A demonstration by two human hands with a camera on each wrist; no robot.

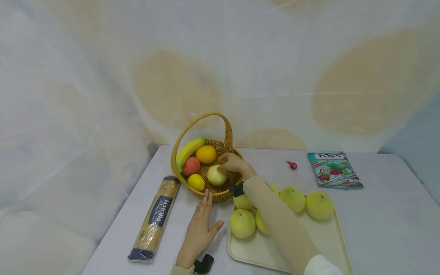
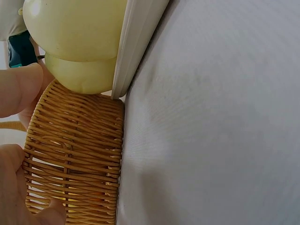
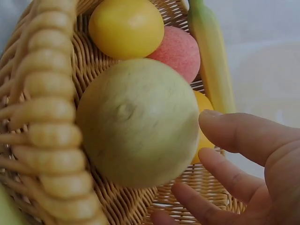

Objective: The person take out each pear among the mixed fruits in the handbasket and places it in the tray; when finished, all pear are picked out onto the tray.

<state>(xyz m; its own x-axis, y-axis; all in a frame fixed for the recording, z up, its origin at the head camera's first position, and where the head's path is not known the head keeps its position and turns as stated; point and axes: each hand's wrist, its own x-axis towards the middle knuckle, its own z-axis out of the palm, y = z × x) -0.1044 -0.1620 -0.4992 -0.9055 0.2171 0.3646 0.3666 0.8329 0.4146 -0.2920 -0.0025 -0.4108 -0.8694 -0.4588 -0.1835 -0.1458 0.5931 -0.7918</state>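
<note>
A wicker basket (image 1: 220,196) with a tall handle holds a banana (image 1: 188,151), an orange (image 1: 206,154), a reddish peach-like fruit (image 1: 191,166), a lemon (image 1: 196,182) and a round pale green fruit (image 1: 216,175). My right hand (image 1: 235,164) reaches over the rim beside the pale fruit. In the right wrist view its fingers (image 3: 229,173) are spread, and the thumb lies at the fruit's edge without a grip around it. My left hand (image 1: 200,229) has its fingers extended to the basket's near side, touching the wicker wall (image 2: 75,140) in the left wrist view.
Right of the basket, a cream tray (image 1: 323,244) carries several round yellow-green fruits (image 1: 319,205), partly hidden by my right forearm. A spaghetti pack (image 1: 156,217) lies on the left. Farther back are a red lollipop (image 1: 292,165) and a green candy bag (image 1: 335,170).
</note>
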